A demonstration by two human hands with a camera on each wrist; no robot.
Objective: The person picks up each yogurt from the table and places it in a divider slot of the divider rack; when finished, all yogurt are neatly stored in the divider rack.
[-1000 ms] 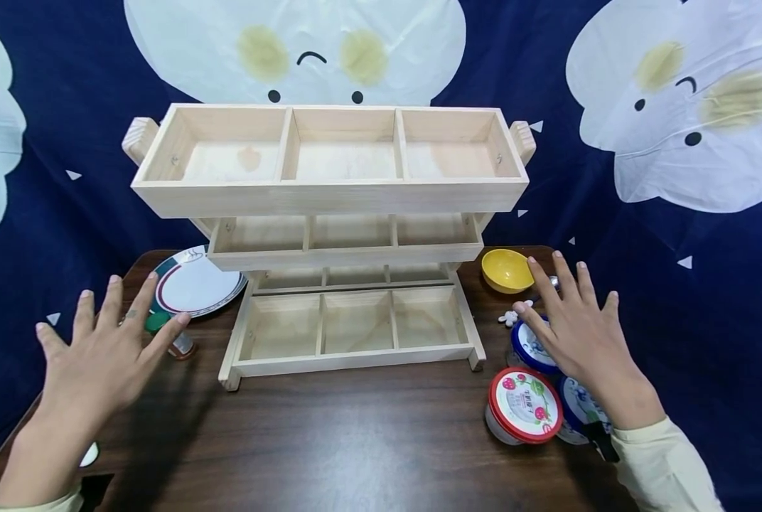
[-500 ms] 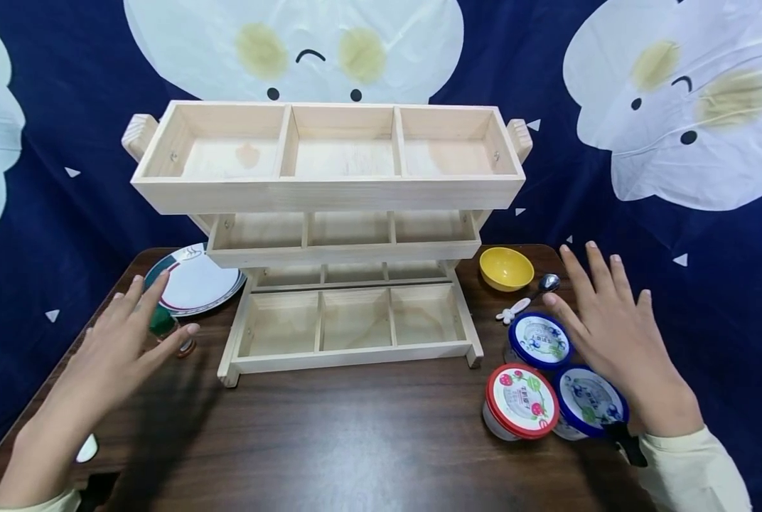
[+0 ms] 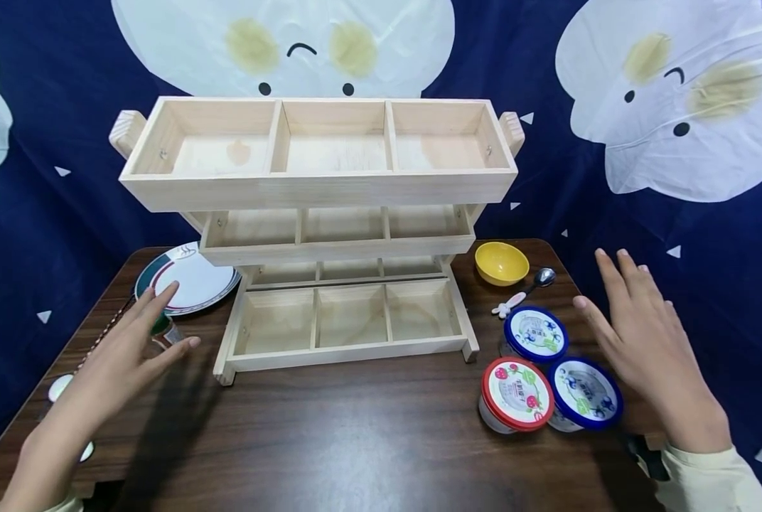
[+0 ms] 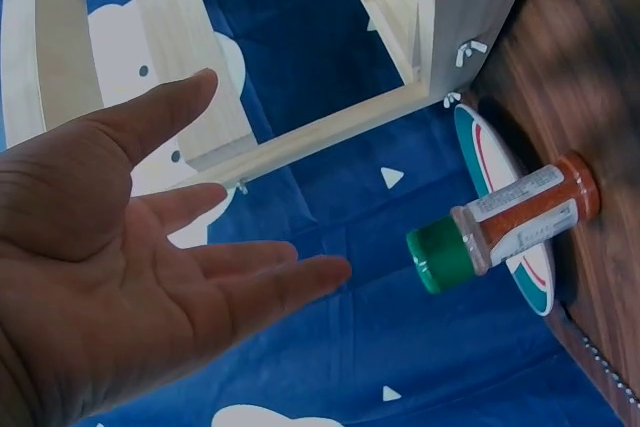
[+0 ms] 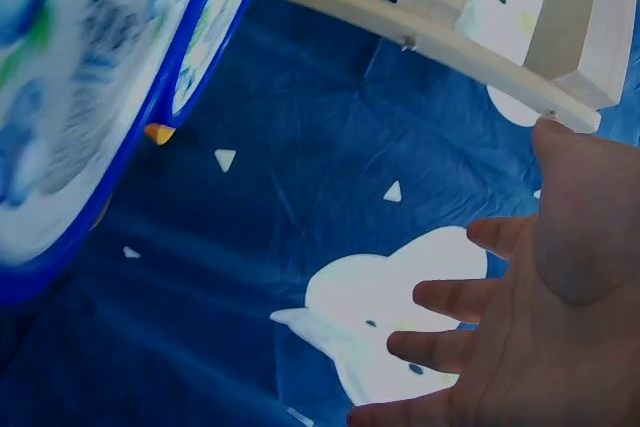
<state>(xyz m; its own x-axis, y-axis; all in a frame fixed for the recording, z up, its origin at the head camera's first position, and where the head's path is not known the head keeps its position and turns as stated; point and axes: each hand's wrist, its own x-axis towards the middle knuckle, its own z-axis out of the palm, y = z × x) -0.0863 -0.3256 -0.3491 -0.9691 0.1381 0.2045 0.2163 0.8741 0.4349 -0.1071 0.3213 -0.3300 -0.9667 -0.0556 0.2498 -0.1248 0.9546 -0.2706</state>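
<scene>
Neither of the hands is seen to hold anything. The left hand (image 3: 115,366) is held wide, thumb apart from fingers, near the green-capped seasoning bottle (image 4: 525,212) but not touching it. The right hand (image 3: 659,355) is likewise spread wide, to the right of two blue-lidded tubs (image 3: 586,393); a red-lidded tub (image 3: 518,393) is set just beside these. Between the hands, on the counter (image 3: 330,427), the tiered wooden rack (image 3: 317,190) is stood. A free-handed stage seems to be in hand; for any grasp, an inward reach and closing fingers would be called for.
</scene>
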